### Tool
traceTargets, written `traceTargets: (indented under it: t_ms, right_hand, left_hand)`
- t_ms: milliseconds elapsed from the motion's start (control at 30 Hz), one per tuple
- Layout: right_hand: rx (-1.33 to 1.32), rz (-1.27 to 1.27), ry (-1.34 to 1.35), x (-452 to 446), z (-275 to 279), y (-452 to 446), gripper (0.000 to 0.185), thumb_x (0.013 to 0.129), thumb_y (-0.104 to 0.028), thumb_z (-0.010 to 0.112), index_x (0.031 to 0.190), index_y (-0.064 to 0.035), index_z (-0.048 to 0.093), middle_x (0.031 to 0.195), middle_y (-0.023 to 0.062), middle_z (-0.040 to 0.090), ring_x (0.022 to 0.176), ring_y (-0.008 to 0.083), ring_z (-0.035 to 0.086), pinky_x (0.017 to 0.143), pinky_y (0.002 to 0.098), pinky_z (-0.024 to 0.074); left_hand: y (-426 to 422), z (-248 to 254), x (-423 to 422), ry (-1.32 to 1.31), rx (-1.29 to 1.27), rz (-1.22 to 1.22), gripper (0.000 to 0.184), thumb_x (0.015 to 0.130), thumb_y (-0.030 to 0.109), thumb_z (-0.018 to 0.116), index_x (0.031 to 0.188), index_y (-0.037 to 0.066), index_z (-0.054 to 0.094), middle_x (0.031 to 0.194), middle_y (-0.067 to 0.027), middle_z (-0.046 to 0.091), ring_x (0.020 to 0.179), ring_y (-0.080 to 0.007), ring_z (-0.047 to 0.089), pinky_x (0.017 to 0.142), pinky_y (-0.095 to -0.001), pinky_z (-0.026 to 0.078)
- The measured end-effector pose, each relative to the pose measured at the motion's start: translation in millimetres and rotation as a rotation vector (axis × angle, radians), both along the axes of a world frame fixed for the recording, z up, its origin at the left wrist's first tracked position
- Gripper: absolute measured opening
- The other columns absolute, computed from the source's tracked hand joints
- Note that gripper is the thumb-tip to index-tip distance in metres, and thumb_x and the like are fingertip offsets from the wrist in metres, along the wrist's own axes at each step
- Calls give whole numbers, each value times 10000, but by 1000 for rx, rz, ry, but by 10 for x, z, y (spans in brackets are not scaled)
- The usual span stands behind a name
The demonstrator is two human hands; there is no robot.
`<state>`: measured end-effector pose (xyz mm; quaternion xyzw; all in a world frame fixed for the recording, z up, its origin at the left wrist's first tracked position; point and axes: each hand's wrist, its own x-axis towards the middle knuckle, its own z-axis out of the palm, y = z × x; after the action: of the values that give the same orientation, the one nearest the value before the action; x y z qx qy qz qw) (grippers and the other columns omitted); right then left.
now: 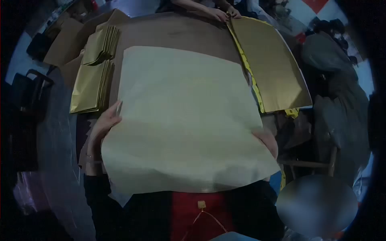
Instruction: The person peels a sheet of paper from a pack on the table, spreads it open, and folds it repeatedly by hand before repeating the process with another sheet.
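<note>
A large pale sheet of paper (185, 112) spreads across the middle of the view, its near edge curving down toward my body. My left hand (107, 119) grips its left edge, thumb against the rim and the other fingers hidden behind. At the right edge, my right hand (267, 141) holds the same sheet, with its fingers partly covered by the paper. The far part of the sheet lies over the brown tabletop (177, 30). What is on the sheet's underside is hidden.
Two stacks of folded gold sheets (91, 86) lie at the table's left side, beside cardboard (66, 44). A gold stack with yellow edging (269, 60) lies at the right. Another person's hands (225, 14) touch its far corner. A blurred round object (317, 205) is at lower right.
</note>
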<state>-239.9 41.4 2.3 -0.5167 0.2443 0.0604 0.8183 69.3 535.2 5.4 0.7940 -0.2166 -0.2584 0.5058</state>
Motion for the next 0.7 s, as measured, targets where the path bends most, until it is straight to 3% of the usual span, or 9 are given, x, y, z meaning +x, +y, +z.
traceTargets:
  t_ms: [33, 67, 167, 267, 300, 400, 500, 633, 700]
  right_hand:
    - [-40, 58, -29, 7, -34, 58, 569, 833, -169, 645, 1330, -4, 421, 1222, 112, 548, 1046, 199, 554, 887, 329, 430]
    - [-33, 79, -23, -35, -66, 146, 569, 833, -169, 645, 1330, -4, 421, 1222, 112, 548, 1046, 199, 554, 887, 329, 430]
    - [-470, 59, 267, -16, 85, 414, 659, 844, -179, 621, 1407, -32, 311, 1264, 124, 518, 1090, 195, 519, 925, 322, 392]
    - [-407, 222, 83, -270, -232, 276, 699, 833, -144, 627, 1428, -41, 273, 1271, 113, 520, 1089, 187, 516, 931, 325, 391]
    - [-639, 323, 221, -293, -198, 290, 686, 829, -139, 637, 1410, -19, 293, 1240, 125, 537, 1093, 195, 514, 934, 326, 392]
    - [-365, 264, 134, -462, -224, 388, 588, 830, -150, 654, 1338, 7, 403, 1161, 123, 585, 1042, 186, 545, 910, 315, 413]
    - [-483, 475, 276, -469, -309, 285, 525, 841, -159, 667, 1318, -60, 472, 1171, 106, 602, 1039, 201, 580, 852, 355, 473]
    - [-519, 298, 272, -44, -323, 146, 425, 860, -167, 644, 1255, -51, 535, 1081, 111, 640, 925, 188, 623, 778, 341, 500]
    - [-649, -17, 119, 202, -232, 225, 468, 854, -272, 653, 1266, -88, 526, 1071, 173, 635, 906, 222, 643, 816, 419, 507]
  left_hand:
    - [38, -30, -38, -56, 98, -83, 678, 830, 36, 528, 1430, -16, 215, 1142, -87, 559, 768, -85, 517, 694, -220, 444]
    - [108, -43, -138, 179, 148, -39, 595, 833, 62, 538, 1384, -27, 335, 1093, -64, 575, 749, -79, 521, 695, -205, 439]
    - [151, -59, -342, 249, 363, 73, 506, 841, 94, 547, 1319, -34, 442, 966, -31, 607, 737, -67, 544, 685, -191, 441]
    - [214, 92, -596, 385, 174, 191, 425, 857, 139, 566, 1243, -36, 528, 819, 4, 616, 706, -62, 544, 657, -202, 452]
    - [254, 104, -637, 438, 157, 179, 421, 860, 152, 580, 1231, -41, 536, 804, 4, 621, 716, -68, 550, 669, -210, 459]
    - [419, -20, -615, 400, 110, 75, 383, 865, 146, 594, 1183, -64, 564, 812, -19, 628, 738, -81, 567, 697, -223, 469]
    - [439, -112, -482, 498, 143, 154, 359, 869, 136, 590, 1174, -53, 576, 878, -43, 637, 751, -78, 564, 707, -216, 467]
    - [204, -187, -173, 294, 38, 277, 354, 890, 152, 572, 1208, -3, 571, 1046, -61, 615, 800, -101, 552, 740, -245, 469]
    - [-7, -170, -117, -4, 43, 290, 358, 908, 179, 552, 1240, 46, 562, 1032, 6, 618, 907, -88, 522, 853, -241, 419]
